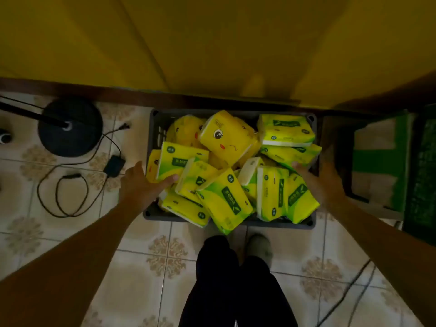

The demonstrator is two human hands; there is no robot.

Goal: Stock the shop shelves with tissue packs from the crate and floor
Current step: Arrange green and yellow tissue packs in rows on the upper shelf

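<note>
A dark grey plastic crate (278, 223) stands on the tiled floor, heaped with several yellow-and-green tissue packs (224, 201). One yellow pack printed with a cartoon face (226, 138) lies on top near the back. My left hand (139, 185) grips the crate's left rim, thumb lying inward on a pack. My right hand (316, 180) grips the right rim, its thumb tip against a pack. The fingers of both hands are hidden outside the crate walls. No shelf is in view.
A round black stand base (69, 128) with a pole sits at left, beside a power adapter (114, 165) and looped cable (70, 197). A green-and-white carton (377, 161) stands right of the crate. A yellow panel (212, 43) rises behind. My legs (236, 279) stand before the crate.
</note>
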